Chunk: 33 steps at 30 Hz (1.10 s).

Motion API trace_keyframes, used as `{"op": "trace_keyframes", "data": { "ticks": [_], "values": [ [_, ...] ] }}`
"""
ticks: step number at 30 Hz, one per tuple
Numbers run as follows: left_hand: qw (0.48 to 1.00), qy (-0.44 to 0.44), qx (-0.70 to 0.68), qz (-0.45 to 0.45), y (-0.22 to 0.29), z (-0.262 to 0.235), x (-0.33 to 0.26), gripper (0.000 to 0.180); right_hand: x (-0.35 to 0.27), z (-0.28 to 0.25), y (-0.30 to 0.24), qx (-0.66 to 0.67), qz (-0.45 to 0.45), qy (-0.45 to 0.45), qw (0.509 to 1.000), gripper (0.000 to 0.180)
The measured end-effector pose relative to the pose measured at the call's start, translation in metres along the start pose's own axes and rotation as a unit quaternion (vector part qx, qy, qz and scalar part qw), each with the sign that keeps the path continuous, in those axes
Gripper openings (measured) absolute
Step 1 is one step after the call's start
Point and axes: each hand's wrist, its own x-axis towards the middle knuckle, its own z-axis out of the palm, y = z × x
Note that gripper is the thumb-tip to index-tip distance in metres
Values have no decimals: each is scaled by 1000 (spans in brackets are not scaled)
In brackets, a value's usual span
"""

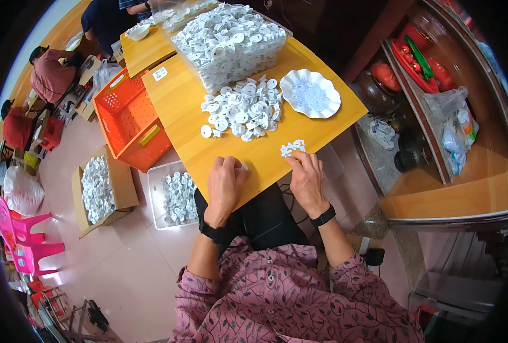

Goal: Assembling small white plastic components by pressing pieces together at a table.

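Observation:
My left hand (pixel 224 184) rests at the near edge of the yellow tabletop (pixel 180 123), its fingers closed on a small white plastic part (pixel 242 167) that shows only partly. To the right, my right hand (pixel 307 182) has its fingertips drawn together beside a little group of tiny white pieces (pixel 292 148); whatever they pinch is hidden. Farther back lies a loose pile of white round plastic parts (pixel 245 111). A white scalloped dish (pixel 288 86) holds small clear bits (pixel 311 94).
A clear bin (pixel 231 77) heaped with white parts stands at the table's back. Left on the floor are an orange crate (pixel 137 151), a cardboard box (pixel 125 177) and a clear tub (pixel 157 214) of parts. Wooden shelving (pixel 448 200) stands right. People (pixel 54 74) sit far left.

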Motion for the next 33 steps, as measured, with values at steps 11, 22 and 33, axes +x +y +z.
{"op": "trace_keyframes", "data": {
  "ticks": [11,22,33],
  "values": [
    [995,91,-37,7,2,12,-41,22,-6,-3,4,32,-20,-2,999,29],
    [988,107,-110,7,12,9,-58,23,-17,-5,5,-7,-74,-5,997,24],
    [984,87,-153,-24,12,6,-67,19,-12,-4,6,41,-71,34,996,10]
  ]
}}
